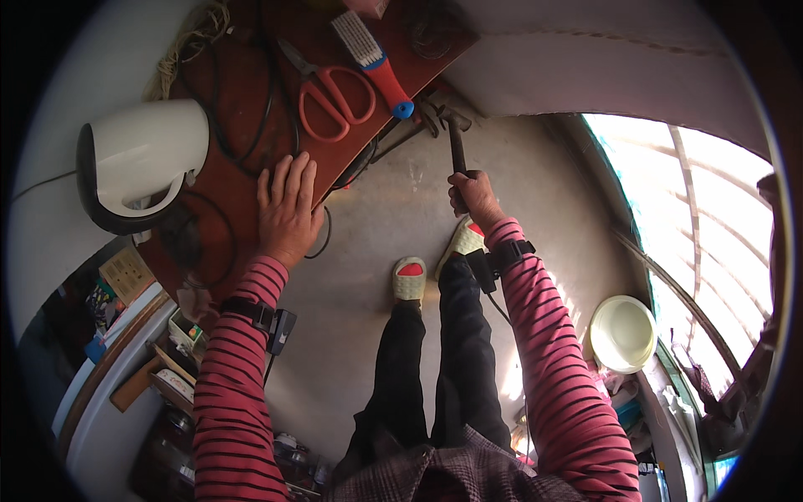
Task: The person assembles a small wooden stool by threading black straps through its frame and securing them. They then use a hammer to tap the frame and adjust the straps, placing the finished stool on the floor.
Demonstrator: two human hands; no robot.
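My left hand (288,209) lies flat on the reddish-brown table (242,100), fingers stretched toward its far side, near the right edge. My right hand (475,194) is wrapped round the dark handle of a hammer (457,151), held out over the floor to the right of the table, its head pointing away from me. On the table ahead of my left hand are scissors (335,102) with red handles and a brush (374,63) with pale bristles and a red handle ending in blue. The brush reaches the table's edge.
A white electric kettle (150,155) stands at the table's left, with black cables (219,125) beside it. A pale green basin (623,333) is at the right by a bright window (703,209). Shelved odds and ends fill the lower left. My slippers (410,280) are on the grey floor (360,335).
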